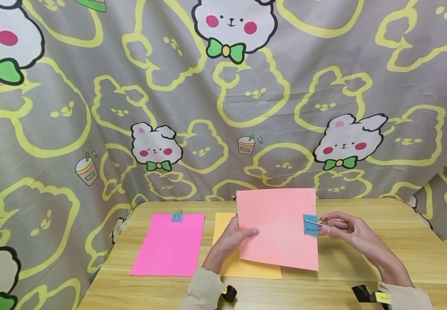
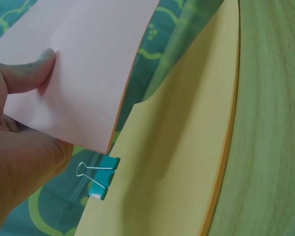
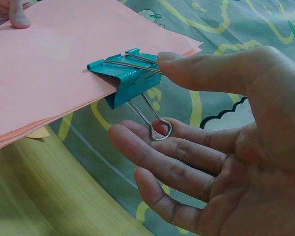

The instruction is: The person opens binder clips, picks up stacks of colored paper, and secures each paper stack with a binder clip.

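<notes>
A stack of light pink paper is held up above the table by my left hand. The left thumb lies on its front face, with the other fingers hidden behind. A blue binder clip sits on the stack's right edge. My right hand holds this clip by its wire handles: the thumb is on the upper handle, and fingers touch the lower loop. In the left wrist view, another blue binder clip is on the edge of the yellow paper stack, below the pink stack.
A bright pink paper stack lies on the left of the wooden table, with a blue binder clip at its top edge. Behind the table hangs a patterned curtain. Yellow paper lies partly under the raised stack.
</notes>
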`<state>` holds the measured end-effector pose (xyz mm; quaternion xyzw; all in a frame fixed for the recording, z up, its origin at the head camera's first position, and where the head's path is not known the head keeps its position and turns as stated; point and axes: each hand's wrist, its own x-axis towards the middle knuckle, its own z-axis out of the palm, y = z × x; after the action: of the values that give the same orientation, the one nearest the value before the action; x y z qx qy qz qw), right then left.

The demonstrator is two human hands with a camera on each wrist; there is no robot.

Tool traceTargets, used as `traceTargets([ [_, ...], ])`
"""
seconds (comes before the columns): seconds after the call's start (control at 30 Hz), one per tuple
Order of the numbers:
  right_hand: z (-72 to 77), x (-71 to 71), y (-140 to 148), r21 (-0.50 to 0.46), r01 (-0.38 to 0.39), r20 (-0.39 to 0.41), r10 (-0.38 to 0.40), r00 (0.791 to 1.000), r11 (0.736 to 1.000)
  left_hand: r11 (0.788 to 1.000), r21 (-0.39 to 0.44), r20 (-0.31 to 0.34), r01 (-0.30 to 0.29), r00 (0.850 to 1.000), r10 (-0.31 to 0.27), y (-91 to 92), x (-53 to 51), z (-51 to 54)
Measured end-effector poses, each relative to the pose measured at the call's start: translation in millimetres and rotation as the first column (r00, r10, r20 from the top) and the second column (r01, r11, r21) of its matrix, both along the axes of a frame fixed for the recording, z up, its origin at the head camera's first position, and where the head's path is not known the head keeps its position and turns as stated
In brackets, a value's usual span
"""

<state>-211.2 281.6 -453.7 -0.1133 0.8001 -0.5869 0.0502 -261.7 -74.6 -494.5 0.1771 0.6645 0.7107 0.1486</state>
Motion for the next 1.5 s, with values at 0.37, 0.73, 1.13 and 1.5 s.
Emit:
traceTargets([
  [0.37,-1.3,0.7,-3,-0.039,0.007,0.014,-0.006,1.0,0.999,1.0,0.002,-0.009,-0.013,1.0,0.013,-0.7,-1.8,-1.6],
  [0.73,-4.3,0.5,-2,-0.076,0.005,-0.005,-0.006,1.0,0.997,0.999,0.015,0.001,0.044,0.999,-0.044,-1.7,-2.1,-2.6],
  [1.13,2.5,2.0,2,-0.209,-0.016,-0.039,0.008,0.999,0.978,0.983,0.09,0.074,0.159,0.983,-0.165,-4.3,-2.8,-2.1],
  [1.5,10.7,7.8,13,-0.174,0.024,-0.033,-0.03,0.999,0.984,0.982,0.12,0.052,0.143,0.987,-0.15,-5.1,-6.5,-1.7],
])
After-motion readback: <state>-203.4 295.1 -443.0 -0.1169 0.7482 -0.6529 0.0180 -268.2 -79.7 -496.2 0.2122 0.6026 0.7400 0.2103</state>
